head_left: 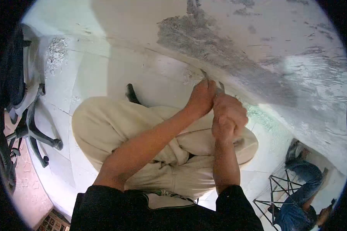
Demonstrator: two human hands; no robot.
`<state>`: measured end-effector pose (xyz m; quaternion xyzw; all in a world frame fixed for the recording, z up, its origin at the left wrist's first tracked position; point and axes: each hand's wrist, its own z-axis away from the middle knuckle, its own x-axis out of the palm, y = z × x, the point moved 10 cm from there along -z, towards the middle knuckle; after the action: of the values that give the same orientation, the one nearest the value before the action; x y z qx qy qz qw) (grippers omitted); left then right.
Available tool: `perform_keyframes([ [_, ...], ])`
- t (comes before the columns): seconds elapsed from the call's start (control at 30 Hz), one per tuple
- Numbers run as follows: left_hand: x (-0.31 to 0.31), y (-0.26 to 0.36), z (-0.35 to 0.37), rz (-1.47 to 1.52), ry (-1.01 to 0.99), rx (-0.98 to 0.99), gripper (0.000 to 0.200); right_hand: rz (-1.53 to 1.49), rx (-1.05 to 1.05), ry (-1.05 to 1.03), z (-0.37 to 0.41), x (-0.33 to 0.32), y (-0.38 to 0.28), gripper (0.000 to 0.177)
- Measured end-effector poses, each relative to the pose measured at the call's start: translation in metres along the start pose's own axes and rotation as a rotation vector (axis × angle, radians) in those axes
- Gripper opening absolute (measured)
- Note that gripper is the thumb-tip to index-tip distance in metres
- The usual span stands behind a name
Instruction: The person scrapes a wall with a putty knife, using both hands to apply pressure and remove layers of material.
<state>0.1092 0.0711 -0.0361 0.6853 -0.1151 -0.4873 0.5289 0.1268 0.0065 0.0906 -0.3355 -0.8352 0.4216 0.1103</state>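
My left hand [202,96] is closed near the foot of the wall, around a thin metal tool [203,72] whose narrow tip points at the seam where wall and floor meet. Right beside it, my right hand [230,117] makes a fist, with a short grey metal piece [221,87] showing above its knuckles. The fingers hide the handles, and I cannot tell the exact kind of either tool. Ahead of both hands, the pale wall [135,19] carries a rough grey patch [219,46] with its surface coat gone.
Pale flakes [58,54] lie on the tiled floor [88,77], with more debris [260,115] along the wall. Past my knee a black object [132,93] sticks out. An office chair base [34,129] stands left; at right a person in jeans [304,192] sits by a folding frame [273,192].
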Motion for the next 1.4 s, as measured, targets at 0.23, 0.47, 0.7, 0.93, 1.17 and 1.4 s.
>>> perform_keyframes([
  [0.23,-0.012,0.009,0.002,-0.012,0.158,0.167,0.020,-0.180,-0.012,-0.006,-0.002,-0.001,0.001,0.042],
  [0.47,-0.011,0.008,0.006,-0.018,0.058,0.138,0.022,-0.091,-0.042,-0.057,0.003,0.003,-0.002,0.038],
  [0.7,-0.007,-0.004,0.002,-0.078,0.033,0.064,0.023,0.050,-0.045,0.071,0.009,-0.003,0.002,0.036],
  [0.93,-0.004,-0.013,-0.002,-0.046,0.083,0.057,0.021,-0.034,0.052,-0.019,0.013,0.000,0.018,0.043],
  [1.17,0.000,-0.011,-0.004,0.144,0.027,-0.041,0.020,-0.229,0.015,0.017,0.000,-0.008,0.001,0.041],
  [1.4,-0.003,0.007,0.013,0.341,0.166,0.027,0.034,-0.116,0.013,0.037,-0.006,-0.016,-0.019,0.047],
])
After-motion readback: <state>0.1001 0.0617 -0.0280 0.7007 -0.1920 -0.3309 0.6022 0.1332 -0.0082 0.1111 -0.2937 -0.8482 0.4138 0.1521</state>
